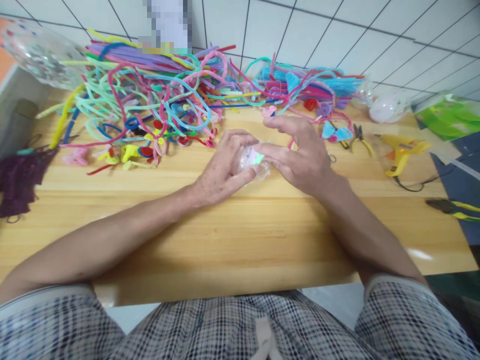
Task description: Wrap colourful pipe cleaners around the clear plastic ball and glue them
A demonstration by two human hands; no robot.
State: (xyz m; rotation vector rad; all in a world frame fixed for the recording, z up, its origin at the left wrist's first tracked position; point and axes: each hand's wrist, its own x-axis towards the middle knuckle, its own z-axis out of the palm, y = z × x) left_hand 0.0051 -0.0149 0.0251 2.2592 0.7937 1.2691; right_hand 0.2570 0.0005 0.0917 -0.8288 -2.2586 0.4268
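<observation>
Two contacts: your left hand [224, 172] curls around the clear ball [245, 159]; your right hand [305, 156] touches its right side. Brace left; press lightly right.

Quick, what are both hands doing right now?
Left hand: curled around a clear ball.
Right hand: fingertips at the ball; whether gripping cannot be told.

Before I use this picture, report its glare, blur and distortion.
Head view: a white glare patch marks the wooden table beside the right forearm; same head view: the shiny clear item in the left hand looks soft, its detail hard to read; head view again: wall tile lines slant, seemingly wide-angle distortion.
</observation>
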